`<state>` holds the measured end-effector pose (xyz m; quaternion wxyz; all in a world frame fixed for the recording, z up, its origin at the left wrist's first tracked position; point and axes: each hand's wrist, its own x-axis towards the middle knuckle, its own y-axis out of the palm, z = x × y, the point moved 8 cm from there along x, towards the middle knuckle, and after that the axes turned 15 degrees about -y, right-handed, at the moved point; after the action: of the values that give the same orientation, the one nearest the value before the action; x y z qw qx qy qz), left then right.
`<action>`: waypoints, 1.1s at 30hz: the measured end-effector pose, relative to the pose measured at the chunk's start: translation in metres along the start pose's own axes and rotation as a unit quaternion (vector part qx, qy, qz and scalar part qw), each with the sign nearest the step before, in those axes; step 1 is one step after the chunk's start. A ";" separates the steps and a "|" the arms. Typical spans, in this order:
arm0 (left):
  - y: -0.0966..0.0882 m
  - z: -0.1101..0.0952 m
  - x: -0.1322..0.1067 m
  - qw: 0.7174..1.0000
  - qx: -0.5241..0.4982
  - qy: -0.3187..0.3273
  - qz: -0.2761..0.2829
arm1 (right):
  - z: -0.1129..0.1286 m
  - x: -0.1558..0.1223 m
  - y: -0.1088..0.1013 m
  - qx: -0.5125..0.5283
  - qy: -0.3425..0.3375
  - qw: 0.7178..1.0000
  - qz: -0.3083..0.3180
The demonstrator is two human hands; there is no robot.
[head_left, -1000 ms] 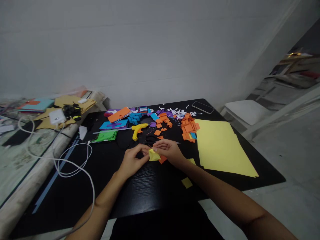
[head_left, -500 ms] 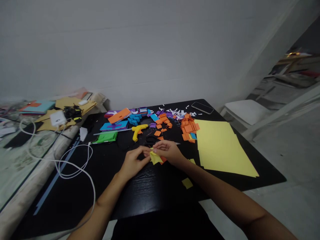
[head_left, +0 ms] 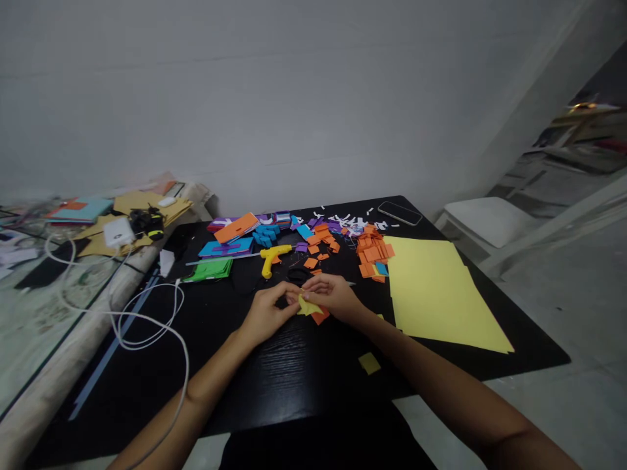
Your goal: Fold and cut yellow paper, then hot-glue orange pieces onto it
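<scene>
Between my two hands is a small piece of yellow paper [head_left: 308, 307], pinched above the front middle of the black table [head_left: 279, 385]. My left hand [head_left: 269, 310] grips its left side with thumb and fingers. From the right, my right hand [head_left: 333, 297] holds its upper edge, fingers curled over it. An orange paper piece [head_left: 321, 316] shows just below my right hand. Black-handled scissors [head_left: 296, 276] lie right behind my hands, partly covered by them. A yellow glue gun [head_left: 272, 258] rests farther back to the left.
Large yellow sheets [head_left: 441, 294] lie on the right. Orange paper pieces [head_left: 372, 251] and white scraps [head_left: 350, 223] are scattered at the back, near a phone [head_left: 400, 213]. Green packets [head_left: 210, 269] sit at left. A white cable [head_left: 183, 352] loops across my left forearm. One yellow square [head_left: 369, 363] lies near the front edge.
The yellow paper has been turned between my fingers and looks flatter and more folded. Both hands stay close together, and the view has shifted slightly.
</scene>
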<state>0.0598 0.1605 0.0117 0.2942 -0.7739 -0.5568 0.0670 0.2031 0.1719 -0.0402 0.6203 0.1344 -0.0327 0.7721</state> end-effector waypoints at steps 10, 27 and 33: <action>0.003 0.006 0.004 1.000 -0.022 0.008 0.007 | 0.002 0.009 -0.001 -0.041 0.017 0.998 0.043; -0.001 0.004 -0.008 0.999 0.014 0.030 0.000 | -0.002 0.001 0.003 0.005 0.020 0.996 0.091; -0.004 0.002 -0.007 0.999 0.016 0.033 -0.009 | 0.000 0.001 0.002 0.023 0.006 0.998 0.063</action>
<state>0.0533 0.1551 0.0106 0.3252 -0.7658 -0.5528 0.0479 0.2006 0.1727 -0.0398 0.5671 0.1418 -0.0196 0.8111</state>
